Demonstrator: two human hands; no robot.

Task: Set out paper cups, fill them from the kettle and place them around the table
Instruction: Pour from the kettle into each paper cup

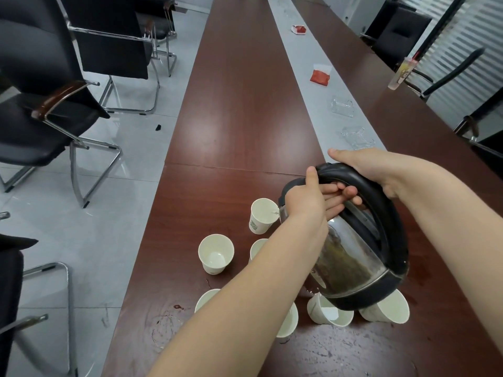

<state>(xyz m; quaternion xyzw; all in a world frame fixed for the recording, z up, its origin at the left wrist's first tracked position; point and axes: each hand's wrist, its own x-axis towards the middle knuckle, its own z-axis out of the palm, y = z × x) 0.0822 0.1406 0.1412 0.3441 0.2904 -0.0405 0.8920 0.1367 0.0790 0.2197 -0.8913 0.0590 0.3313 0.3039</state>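
Filling step: the right hand [364, 170] grips the electric kettle [353, 262] by its handle, the left hand [304, 202] seemingly clasps the handle's front, pouring into the far paper cup [260, 221]. Next: level it, then aim at an unfilled one.

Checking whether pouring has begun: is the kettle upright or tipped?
Tipped. The kettle leans spout-down over the far cup, its base lifted above the near cups; a thin stream seems to leave the spout.

white paper cup [257, 247]: mostly behind left forearm [272, 268] | black-handled steel kettle [353, 262]: spout covered by left hand [304, 204] | black chair [9, 281]: cropped
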